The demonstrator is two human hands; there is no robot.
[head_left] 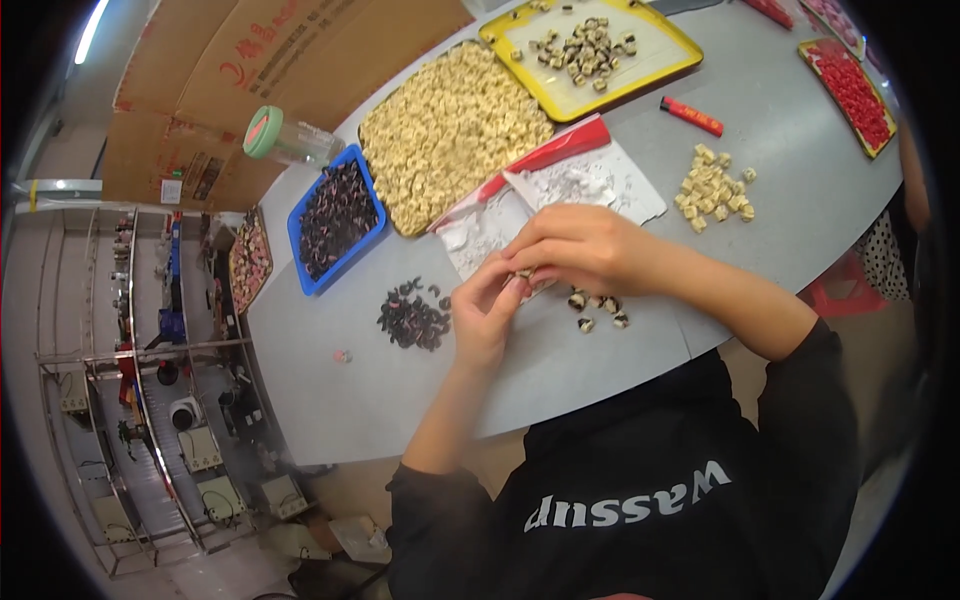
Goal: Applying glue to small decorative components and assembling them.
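My left hand (482, 310) and my right hand (592, 245) meet above the near part of the table, fingertips pinched together on a small cream piece (525, 273) that is mostly hidden by the fingers. Just below my right hand lie several small cream-and-black pieces (600, 306). To the left of my left hand is a loose pile of dark curved bits (412, 316). An opened white-and-red carton (640, 182) lies flat behind my hands, bearing white scraps. Right of it sits a small heap of plain cream pieces (714, 186).
A blue tray (301, 258) of dark bits, a broad mass of cream pieces (450, 130) and a yellow-rimmed tray (650, 82) line the far side. A green-lidded jar (300, 143), cardboard box (240, 90), red tube (692, 116), tray of red bits (852, 95) and metal shelves (140, 350) surround them.
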